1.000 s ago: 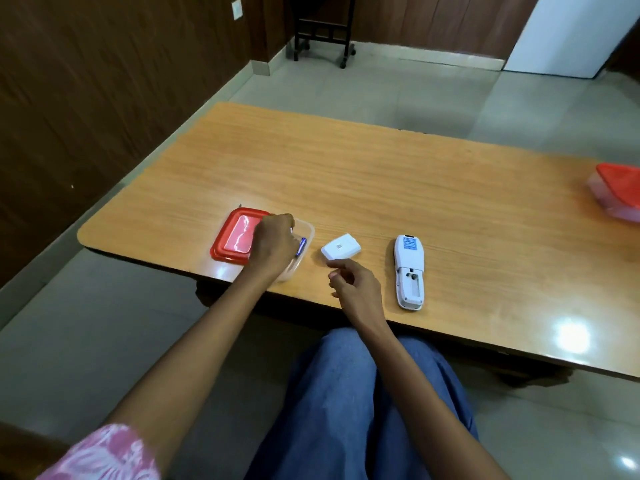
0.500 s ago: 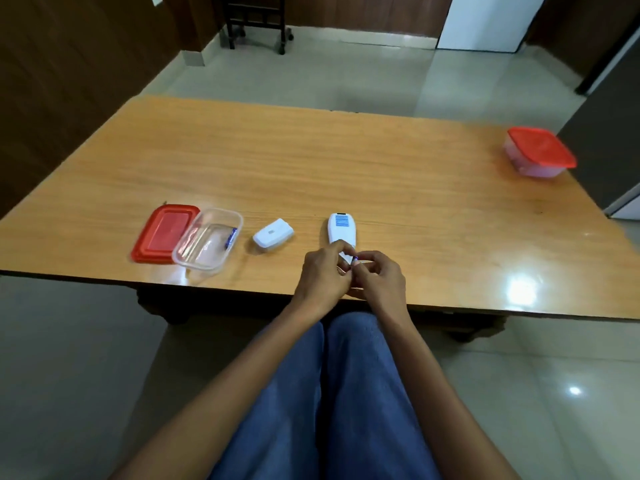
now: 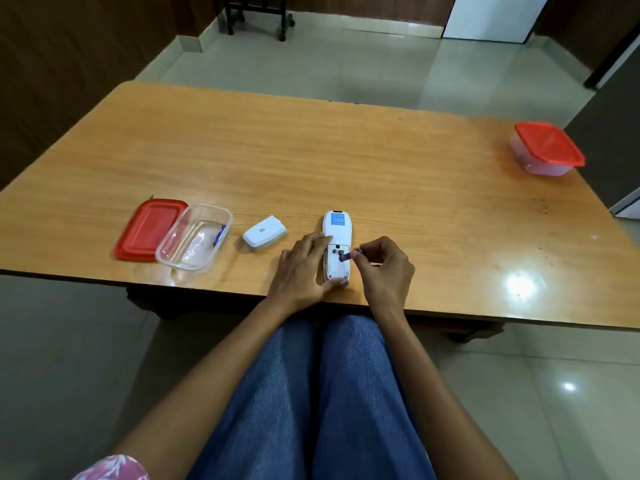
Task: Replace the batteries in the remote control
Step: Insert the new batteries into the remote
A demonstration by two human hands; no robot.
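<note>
A white remote control (image 3: pixel 337 230) lies face down near the table's front edge, its battery bay uncovered. My left hand (image 3: pixel 304 270) holds its near end steady, fingers along the left side and thumb at the bottom. My right hand (image 3: pixel 382 268) pinches a purple battery (image 3: pixel 349 254) and tilts one end into the bay. The white battery cover (image 3: pixel 265 233) lies on the table left of the remote. A second purple battery (image 3: pixel 219 234) rests inside the clear plastic box (image 3: pixel 207 213).
The box's red lid (image 3: pixel 149 230) lies beside it on the left. A closed red-lidded container (image 3: pixel 547 148) sits at the wooden table's (image 3: pixel 346 161) far right edge. My knees in blue jeans are under the front edge.
My left hand came out of the clear box with a battery and moved to the remote. The battery passed to my right hand, which now tilts it into the bay.
</note>
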